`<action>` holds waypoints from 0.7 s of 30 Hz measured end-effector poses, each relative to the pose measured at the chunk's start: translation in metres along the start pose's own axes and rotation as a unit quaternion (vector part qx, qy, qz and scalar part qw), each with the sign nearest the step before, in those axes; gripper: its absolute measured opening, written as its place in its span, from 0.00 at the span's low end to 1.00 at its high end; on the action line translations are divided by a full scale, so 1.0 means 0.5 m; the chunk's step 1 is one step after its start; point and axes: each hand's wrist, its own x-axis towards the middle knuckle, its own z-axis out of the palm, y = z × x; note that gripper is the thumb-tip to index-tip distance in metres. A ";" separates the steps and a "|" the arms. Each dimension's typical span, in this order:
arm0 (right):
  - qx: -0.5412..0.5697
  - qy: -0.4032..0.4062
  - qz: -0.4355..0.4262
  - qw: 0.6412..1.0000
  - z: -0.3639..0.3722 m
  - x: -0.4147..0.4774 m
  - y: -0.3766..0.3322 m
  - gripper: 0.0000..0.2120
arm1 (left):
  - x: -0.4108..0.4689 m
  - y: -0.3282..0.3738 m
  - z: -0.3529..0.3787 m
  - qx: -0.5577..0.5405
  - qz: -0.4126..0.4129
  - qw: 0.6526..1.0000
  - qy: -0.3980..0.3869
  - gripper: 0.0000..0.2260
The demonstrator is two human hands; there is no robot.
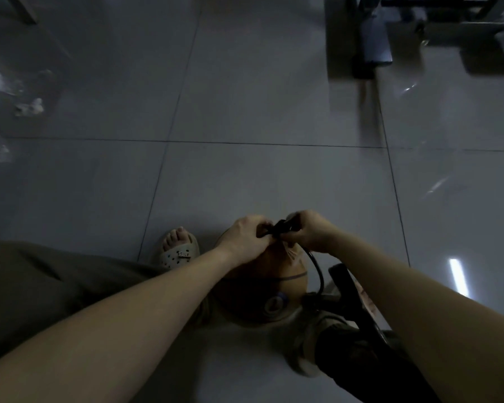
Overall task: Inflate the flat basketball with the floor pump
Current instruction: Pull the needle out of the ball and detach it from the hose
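Grey glossy tiles make up the floor (245, 97) of a dim room, and I am looking down at it from above the hands.

The fingers of the right hand (312, 231) are curled round the black hose head (284, 226), gripping it from the rear. The fingers of the left hand (246, 238) are bunched and curled at the front tip of that head. They seem to pinch it right where it meets the ball, though the light is too poor for me to be sure. Both hands sit on top of the basketball (268, 286), touching it. The orange ball rests on the floor close to the person, between the feet, and its skin puckers under the hands.

From the hose head a black hose (317, 271) curves down the ball's right side to the floor pump (346, 289), which stands just beside the ball and is partly hidden by the right forearm.

A pale perforated sandal (179, 251) lies just left of the ball, and a laced shoe (306, 341) sits below the pump. Olive trousers (41, 286) fill the lower left.

Well apart, a metal frame (373, 39) stands at the floor's far right corner, and white scraps (29, 107) lie by its far left edge.
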 end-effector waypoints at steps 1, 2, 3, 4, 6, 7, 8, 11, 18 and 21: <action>0.009 0.002 0.001 1.000 -0.003 -0.002 -0.004 0.10 | -0.005 -0.002 0.000 -0.007 0.003 1.000 0.007 0.10; 0.043 0.014 0.004 0.999 -0.011 -0.006 -0.009 0.09 | -0.007 -0.003 0.001 -0.016 0.008 1.000 0.012 0.09; 0.082 0.035 0.008 0.996 -0.023 -0.009 -0.012 0.09 | -0.009 -0.002 -0.001 -0.025 0.013 0.999 0.015 0.09; 0.100 0.054 0.013 0.993 -0.036 -0.013 -0.015 0.09 | -0.010 -0.001 -0.001 -0.032 0.018 0.999 0.016 0.09; 0.057 0.074 0.035 0.995 -0.049 -0.017 -0.016 0.11 | -0.011 0.003 0.001 -0.027 0.030 0.999 0.017 0.09; 0.023 0.084 0.048 0.995 -0.046 -0.016 -0.012 0.14 | -0.011 0.007 0.003 -0.016 0.040 0.999 0.017 0.09; -0.005 0.094 0.064 0.993 -0.040 -0.009 -0.001 0.16 | -0.009 0.013 0.004 0.004 0.058 0.998 0.016 0.09; -0.085 0.081 0.144 0.982 -0.032 0.001 0.037 0.11 | 0.007 0.036 0.007 0.113 0.143 0.983 0.012 0.09; -0.195 0.044 0.100 0.975 -0.051 -0.015 -0.040 0.12 | 0.053 0.051 -0.029 0.318 0.210 0.923 -0.058 0.06; -0.190 -0.075 0.074 0.976 -0.025 -0.016 -0.101 0.17 | 0.076 0.044 -0.053 0.357 0.165 0.908 -0.144 0.03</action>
